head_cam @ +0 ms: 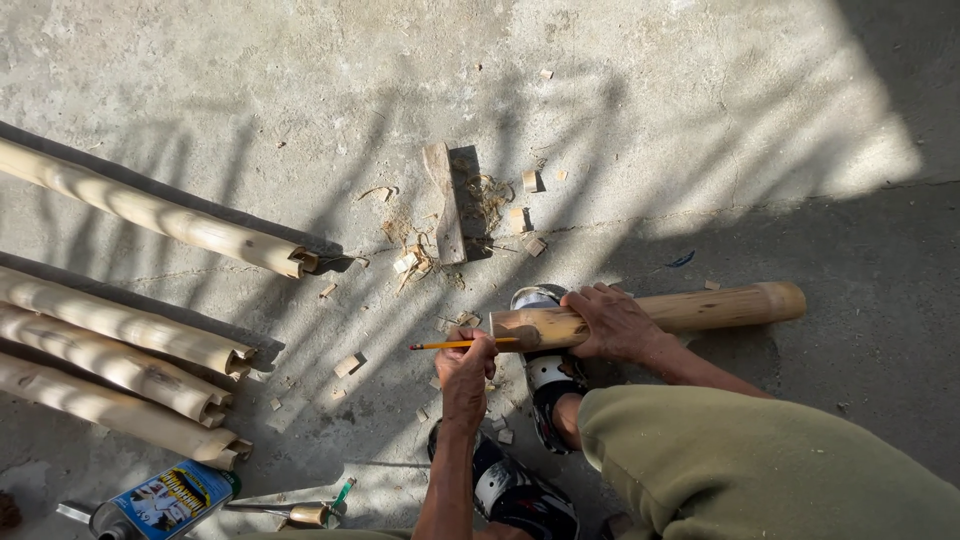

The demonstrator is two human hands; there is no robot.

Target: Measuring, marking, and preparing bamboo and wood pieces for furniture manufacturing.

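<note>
Sunlight and slatted shadow fall across the grey concrete floor (700, 120). Near the middle of the frame a short pale bamboo pole (700, 308) lies roughly level, its cut end pointing toward the left and resting over a black-and-white sandalled foot (548, 375). The right hand (612, 322) lies over the pole just beside that cut end, fingers wrapped down around it, pinning it in place. The left hand (466, 362), coming up from the bottom of the frame, has its fingers pinched together on a yellow pencil (455, 345); the pencil lies level, its tip pointing left and its back end touching or just at the pole's cut end. A second sandalled foot (515, 495) shows at the bottom centre, and an olive-green trouser leg (760, 470) fills the lower right.

Along the left side lie four more long pale bamboo poles: one (150, 212) apart at upper left, three (120, 375) close together below it, all slanting down toward the right. A flat weathered wooden block (444, 200) sits upright in the frame above centre, ringed by wood chips and shavings (415, 262). At lower left lie a blue-labelled metal can (165, 500) and, just beside it, a small brass-coloured tool with a green tip (310, 512).
</note>
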